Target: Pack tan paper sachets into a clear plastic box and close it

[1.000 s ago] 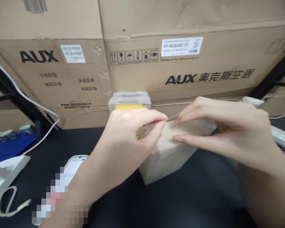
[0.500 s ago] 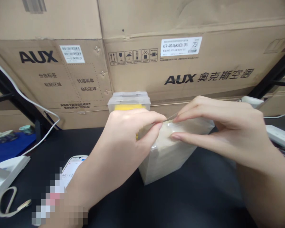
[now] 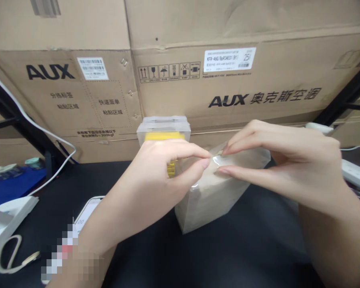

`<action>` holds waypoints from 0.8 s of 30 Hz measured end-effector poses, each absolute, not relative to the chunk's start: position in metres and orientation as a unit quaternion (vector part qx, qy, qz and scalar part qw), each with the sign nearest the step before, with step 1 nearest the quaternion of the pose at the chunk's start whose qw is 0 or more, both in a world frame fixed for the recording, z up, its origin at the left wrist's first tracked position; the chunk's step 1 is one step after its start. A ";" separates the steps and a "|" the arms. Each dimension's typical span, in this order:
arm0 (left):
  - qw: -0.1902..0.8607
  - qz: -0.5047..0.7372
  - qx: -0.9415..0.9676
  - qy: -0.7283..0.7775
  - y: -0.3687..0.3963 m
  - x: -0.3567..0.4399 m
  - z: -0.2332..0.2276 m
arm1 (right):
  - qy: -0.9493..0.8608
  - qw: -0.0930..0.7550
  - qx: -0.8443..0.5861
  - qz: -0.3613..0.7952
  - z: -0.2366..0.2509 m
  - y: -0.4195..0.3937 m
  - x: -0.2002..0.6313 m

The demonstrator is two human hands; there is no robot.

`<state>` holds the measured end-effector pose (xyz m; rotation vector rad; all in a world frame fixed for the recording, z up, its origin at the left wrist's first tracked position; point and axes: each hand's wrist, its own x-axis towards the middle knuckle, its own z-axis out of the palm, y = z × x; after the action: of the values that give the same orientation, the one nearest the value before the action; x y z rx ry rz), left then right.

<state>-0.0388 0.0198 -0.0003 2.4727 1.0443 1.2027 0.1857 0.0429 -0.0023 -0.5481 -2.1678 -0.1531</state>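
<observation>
A pale, block-shaped pack in clear plastic wrap (image 3: 210, 204) stands at an angle on the black table. At its top, my left hand (image 3: 171, 176) pinches the wrap, thumb and forefinger close together. My right hand (image 3: 285, 156) holds the same top edge just to the right, its thumb on the near side and its forefinger behind. A shiny fold of film shows between the two sets of fingertips. Exactly how much film is gripped is hidden. Behind my left hand stands a clear plastic box (image 3: 163, 125) with something yellow inside.
Large cardboard cartons (image 3: 174, 92) form a wall behind the table. A phone (image 3: 88, 210) lies under my left forearm, partly blurred out. A cable (image 3: 10, 256) and a white tray-like object (image 3: 13, 216) are at the left. A white power strip (image 3: 355, 174) is at the right.
A flap of film raised between my hands is now lower and mostly out of sight. My left fingertips have moved slightly right, and my right hand slightly right too. The pack stays put.
</observation>
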 end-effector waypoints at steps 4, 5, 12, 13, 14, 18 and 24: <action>0.126 0.398 0.836 0.356 0.021 -0.040 0.002 | -0.871 0.430 -0.221 -0.089 -0.003 0.044 0.186; 0.130 0.395 0.836 0.357 0.021 -0.040 0.002 | -0.870 0.428 -0.222 -0.099 -0.003 0.045 0.186; 0.178 0.362 0.839 0.366 0.028 -0.046 0.003 | -0.858 0.431 -0.224 -0.166 -0.005 0.051 0.188; 0.185 0.363 0.837 0.365 0.029 -0.046 0.003 | -0.856 0.431 -0.225 -0.177 -0.005 0.051 0.188; 0.189 0.366 0.835 0.364 0.029 -0.046 0.002 | -0.854 0.432 -0.225 -0.183 -0.005 0.051 0.188; 0.181 0.386 0.825 0.371 0.027 -0.043 -0.001 | -0.860 0.444 -0.236 -0.091 -0.007 0.050 0.185; 0.162 0.422 0.811 0.372 0.027 -0.036 -0.005 | -0.851 0.435 -0.291 -0.039 -0.009 0.045 0.179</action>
<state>-0.0364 0.0271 -0.0047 2.3140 1.0625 1.2048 0.1787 0.0449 -0.0089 -0.7253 -2.1195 -0.0968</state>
